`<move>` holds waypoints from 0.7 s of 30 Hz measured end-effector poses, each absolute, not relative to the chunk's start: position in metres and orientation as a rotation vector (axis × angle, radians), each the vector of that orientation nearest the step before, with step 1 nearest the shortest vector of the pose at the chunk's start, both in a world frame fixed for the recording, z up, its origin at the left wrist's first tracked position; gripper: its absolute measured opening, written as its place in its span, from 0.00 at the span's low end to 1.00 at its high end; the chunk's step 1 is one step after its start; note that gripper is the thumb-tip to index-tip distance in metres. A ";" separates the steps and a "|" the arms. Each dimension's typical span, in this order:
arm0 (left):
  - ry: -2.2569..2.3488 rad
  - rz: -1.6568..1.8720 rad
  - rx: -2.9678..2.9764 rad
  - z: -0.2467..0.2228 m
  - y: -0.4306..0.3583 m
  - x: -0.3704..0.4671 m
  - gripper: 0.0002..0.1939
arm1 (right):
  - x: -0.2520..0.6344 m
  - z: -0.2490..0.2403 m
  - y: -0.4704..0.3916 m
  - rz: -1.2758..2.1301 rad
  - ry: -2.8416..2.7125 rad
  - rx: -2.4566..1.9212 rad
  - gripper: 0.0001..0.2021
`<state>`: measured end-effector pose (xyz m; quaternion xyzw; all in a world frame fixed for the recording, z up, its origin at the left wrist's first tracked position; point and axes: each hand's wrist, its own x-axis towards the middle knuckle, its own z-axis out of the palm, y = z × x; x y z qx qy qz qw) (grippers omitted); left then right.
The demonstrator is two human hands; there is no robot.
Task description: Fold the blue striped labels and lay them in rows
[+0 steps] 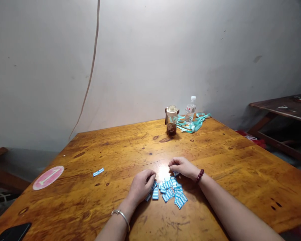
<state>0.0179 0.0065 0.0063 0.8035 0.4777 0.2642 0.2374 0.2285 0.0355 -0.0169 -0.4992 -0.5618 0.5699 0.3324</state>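
Note:
A loose pile of small blue-and-white striped pieces (168,184), flat like labels, lies on the wooden table in front of me. My left hand (141,183) rests at the pile's left edge, fingers curled and thumb against them; pieces show beside and under it. Whatever it may hold is hidden. At the upper right of the pile, my right hand (180,166) has its thumb and fingers drawn together. A striped piece shows just beneath those fingers, but whether they grip it is unclear. Further left, one more striped piece (98,172) lies apart from the pile.
A lidded drink bottle (171,121) with dark contents stands toward the back, beside a clear water bottle (190,111) and turquoise ribbon (194,126). A round pink sign (48,177) lies at the left edge, a black phone-like object (13,232) at the front left corner.

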 end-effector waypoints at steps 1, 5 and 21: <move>1.318 0.743 2.187 0.006 0.008 0.017 0.11 | 0.229 -0.017 0.036 1.507 -1.439 -1.281 0.06; 1.327 0.798 2.151 0.004 0.011 0.015 0.11 | 0.234 -0.017 0.038 1.424 -1.520 -1.246 0.08; 1.063 0.928 1.623 0.009 -0.002 0.034 0.11 | 0.199 0.005 0.014 1.402 -1.430 -0.976 0.07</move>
